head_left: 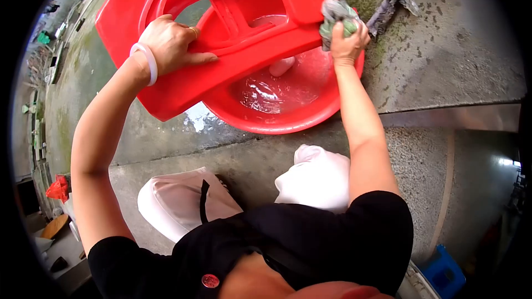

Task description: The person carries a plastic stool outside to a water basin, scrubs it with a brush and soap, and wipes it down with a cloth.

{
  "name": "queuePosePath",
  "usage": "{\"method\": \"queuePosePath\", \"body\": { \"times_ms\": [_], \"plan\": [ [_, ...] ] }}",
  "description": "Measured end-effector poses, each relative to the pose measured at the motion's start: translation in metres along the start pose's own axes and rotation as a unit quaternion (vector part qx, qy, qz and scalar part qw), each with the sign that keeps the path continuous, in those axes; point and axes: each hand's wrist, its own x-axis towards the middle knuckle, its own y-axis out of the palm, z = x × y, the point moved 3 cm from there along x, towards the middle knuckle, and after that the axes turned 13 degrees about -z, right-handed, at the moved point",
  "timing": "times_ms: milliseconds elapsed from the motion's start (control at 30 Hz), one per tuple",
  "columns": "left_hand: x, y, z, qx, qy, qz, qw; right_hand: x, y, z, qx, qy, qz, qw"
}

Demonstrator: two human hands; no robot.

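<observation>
A red plastic stool [183, 86], with large openings in its frame, is tilted on its side over a red basin [266, 127]. My left hand [169, 42], with a ring and a pale bangle at the wrist, is closed on the stool's near panel, thumb lying along it. My right hand [349, 41] grips a bunched grey-green cloth [336, 14] against the stool's right end, above the basin's rim. Shallow water [271, 94] shines inside the basin, and a pinkish lump [281, 66] shows there below the stool's edge.
Wet, mossy concrete [438, 50] surrounds the basin, with a stepped edge on the right. A cloth-wrapped pole [388, 8] lies at the upper right. My knees [313, 180] are just below the basin. A blue plastic stool [443, 271] stands at lower right, and a red bag [57, 188] at far left.
</observation>
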Motion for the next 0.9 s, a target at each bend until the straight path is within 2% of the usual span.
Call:
{"method": "queuePosePath", "body": {
  "times_ms": [33,67,167,200,267,300,367,467,500,533,567,633,667,733,800,833,867,900],
  "plan": [
    [-0.001,-0.004,0.002,0.006,-0.005,0.017,1.0,-0.006,0.001,-0.011,0.03,-0.004,-0.022,0.999],
    [0.0,-0.007,0.0,0.009,-0.008,0.033,0.999,-0.02,0.005,-0.021,0.097,0.038,-0.065,0.992],
    [0.003,-0.009,-0.002,0.029,0.002,0.049,0.998,-0.055,0.02,-0.033,0.095,0.168,-0.1,0.976],
    [0.003,-0.01,-0.004,0.033,-0.002,0.05,0.998,-0.074,0.031,-0.039,0.074,0.275,-0.139,0.949],
    [0.006,-0.012,-0.007,0.042,-0.015,0.041,0.998,-0.119,0.054,-0.053,0.048,0.498,-0.15,0.852],
    [0.004,-0.014,-0.004,0.027,-0.021,0.033,0.999,-0.126,0.059,-0.059,0.116,0.56,-0.138,0.809],
    [-0.009,-0.013,-0.005,0.035,-0.03,0.036,0.998,-0.133,0.071,-0.06,0.258,0.661,-0.111,0.696],
    [-0.012,-0.012,0.0,0.009,-0.088,0.024,0.996,-0.135,0.063,-0.05,0.437,0.753,-0.044,0.49],
    [-0.007,-0.011,0.003,0.004,-0.122,0.029,0.992,-0.108,0.05,-0.044,0.458,0.73,-0.044,0.506],
    [-0.005,-0.011,0.005,-0.004,-0.159,0.034,0.987,-0.089,0.044,-0.052,0.47,0.686,-0.067,0.552],
    [-0.005,-0.013,0.007,-0.007,-0.164,0.047,0.985,-0.075,0.042,-0.072,0.494,0.659,-0.051,0.565],
    [-0.01,-0.014,0.009,-0.009,-0.159,0.036,0.987,-0.026,0.014,-0.067,0.545,0.598,-0.039,0.587],
    [-0.014,-0.015,0.009,-0.009,-0.154,0.034,0.987,0.006,-0.012,-0.033,0.545,0.575,-0.042,0.608],
    [-0.017,-0.018,0.009,-0.018,-0.143,0.016,0.989,0.043,-0.017,-0.036,0.518,0.537,-0.075,0.661],
    [-0.017,-0.018,0.009,-0.02,-0.128,-0.001,0.992,0.084,-0.031,-0.012,0.51,0.505,0.038,0.695],
    [-0.018,-0.016,0.01,-0.029,-0.12,-0.014,0.992,0.107,-0.022,-0.007,0.524,0.44,0.006,0.729],
    [-0.018,-0.016,0.009,-0.03,-0.102,-0.022,0.994,0.124,-0.017,0.003,0.521,0.42,0.034,0.742],
    [-0.02,-0.017,0.007,-0.031,-0.085,-0.03,0.995,0.138,-0.006,0.013,0.429,0.355,0.082,0.827]
  ]
}}
